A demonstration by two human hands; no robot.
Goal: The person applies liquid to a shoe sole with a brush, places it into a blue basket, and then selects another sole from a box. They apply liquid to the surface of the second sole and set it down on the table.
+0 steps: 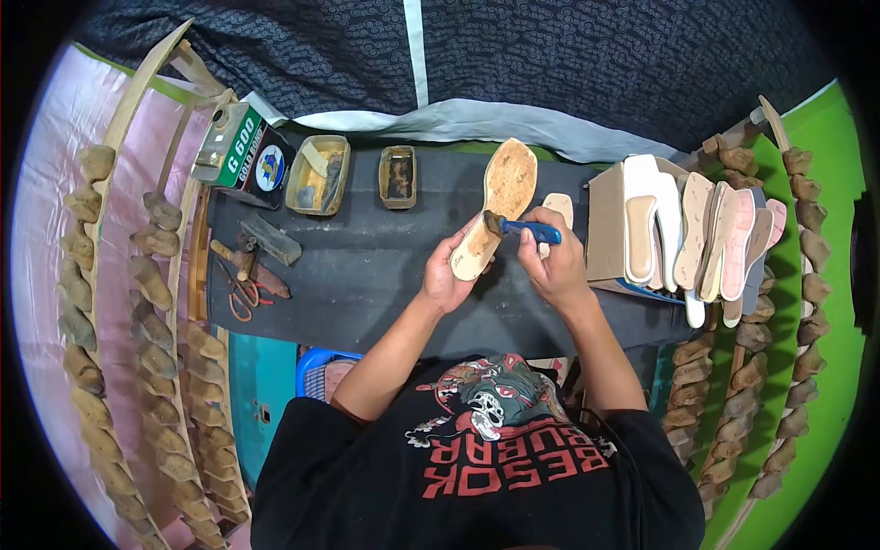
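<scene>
Head view: the left hand [446, 280] grips a sole [504, 183] by its lower end, tilted up over the table [367, 266]. The right hand [555, 266] is closed on a blue brush [524, 227], bristles on the sole. Coating is in hand, probably with glue; the next stroke calls for a steady sole. A can [243, 151], tins [318, 174] and scissors [243, 298] lie left, insoles [697, 234] right, and racks [151, 284] flank the table.
</scene>
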